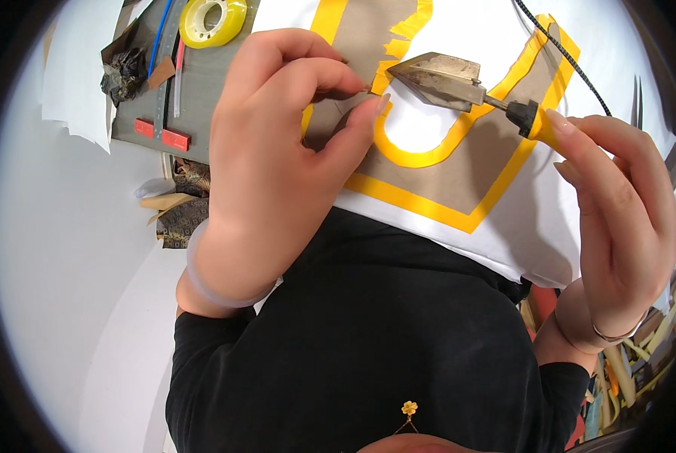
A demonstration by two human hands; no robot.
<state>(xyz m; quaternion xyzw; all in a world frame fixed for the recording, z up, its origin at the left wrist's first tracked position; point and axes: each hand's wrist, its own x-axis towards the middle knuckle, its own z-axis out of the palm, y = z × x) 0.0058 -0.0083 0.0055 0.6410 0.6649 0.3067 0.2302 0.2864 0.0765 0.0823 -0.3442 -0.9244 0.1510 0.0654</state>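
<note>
A taupe flat panel (466, 181) lies before me, edged with yellow strips and cut with a rounded notch. At the left side of the notch, the yellow edging strip (382, 77) is snipped into tabs; my left hand (285, 128) is closed there, thumb and forefinger pinching its edge. The fingertips partly hide that spot. My right hand (617, 196) grips the yellow handle of a small hand iron (447, 81) with a pointed metal head. The iron's tip points left, over the notch and close to the left fingertips.
White material (534, 226) lies beneath the panel. A black braided cord (580, 72) crosses at the upper right. At the upper left are a yellow tape roll (212, 21), crumpled black scrap (124, 73) and red pieces (163, 134) on a grey surface. Coloured scraps (617, 377) lie low at right.
</note>
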